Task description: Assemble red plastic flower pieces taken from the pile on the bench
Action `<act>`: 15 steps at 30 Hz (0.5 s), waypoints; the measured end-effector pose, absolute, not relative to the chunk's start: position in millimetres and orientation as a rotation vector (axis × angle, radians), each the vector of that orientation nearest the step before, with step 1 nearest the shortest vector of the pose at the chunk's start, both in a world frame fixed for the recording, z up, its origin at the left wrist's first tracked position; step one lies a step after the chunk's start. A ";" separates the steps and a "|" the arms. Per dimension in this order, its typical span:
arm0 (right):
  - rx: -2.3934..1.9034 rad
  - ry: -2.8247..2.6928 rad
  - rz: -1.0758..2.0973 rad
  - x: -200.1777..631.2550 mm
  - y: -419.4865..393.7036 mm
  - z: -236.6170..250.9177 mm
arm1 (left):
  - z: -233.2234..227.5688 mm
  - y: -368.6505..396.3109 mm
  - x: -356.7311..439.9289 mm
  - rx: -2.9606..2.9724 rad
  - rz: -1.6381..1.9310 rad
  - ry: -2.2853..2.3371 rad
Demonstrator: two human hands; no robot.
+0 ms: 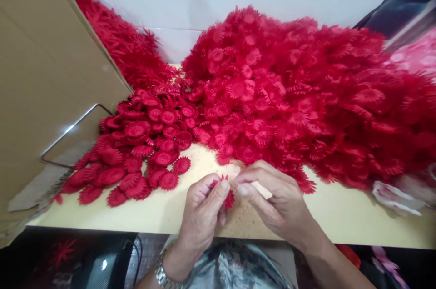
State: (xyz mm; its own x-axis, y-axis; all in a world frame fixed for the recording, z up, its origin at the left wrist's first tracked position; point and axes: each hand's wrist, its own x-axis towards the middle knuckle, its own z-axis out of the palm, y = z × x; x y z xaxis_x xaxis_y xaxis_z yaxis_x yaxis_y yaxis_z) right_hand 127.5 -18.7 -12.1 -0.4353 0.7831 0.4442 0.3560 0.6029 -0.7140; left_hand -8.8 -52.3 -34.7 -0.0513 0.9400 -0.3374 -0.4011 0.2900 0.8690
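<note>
My left hand is closed, its thumb pressed on a red artificial flower piece with narrow cut petals, held just above the table's front part. Beside it, on the right, my right hand has thumb and forefinger brought together in a pinch; what lies between the fingertips is too small to make out. A large heap of red flower pieces rises behind both hands. Left of my hands, thicker, darker red round flower pieces lie heaped, their edges notched. A single round piece sits at that heap's right edge.
The pale yellow table carries crumbs near my hands. A cardboard panel with a bent metal rod stands at left. Looser red petal pieces lie behind it. At right are crumpled white plastic and pink pieces.
</note>
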 end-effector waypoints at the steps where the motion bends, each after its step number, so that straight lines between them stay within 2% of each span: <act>1: -0.895 -2.040 0.725 124.6 -19.1 -11.6 | -34.3 -52.6 -9.2 0.632 1.206 1.137; 8: -0.903 -2.108 0.837 124.2 -21.9 -18.1 | -37.1 -57.1 -12.2 0.692 1.187 1.148; 11: -0.935 -2.003 0.856 127.3 -25.6 -24.0 | -39.7 -59.7 -14.1 0.765 1.152 1.147; 15: -1.020 -1.825 1.040 125.1 -31.7 -27.7 | -39.2 -61.8 -13.4 0.846 1.176 1.143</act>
State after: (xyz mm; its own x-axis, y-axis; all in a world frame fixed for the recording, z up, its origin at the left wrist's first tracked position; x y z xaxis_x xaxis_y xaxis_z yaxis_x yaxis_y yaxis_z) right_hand 125.1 -31.7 -27.7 -0.3695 0.8991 0.2348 0.2561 0.3414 -0.9044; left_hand -13.4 -61.8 -39.2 -0.0038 0.9743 -0.2251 -0.2522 0.2169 0.9430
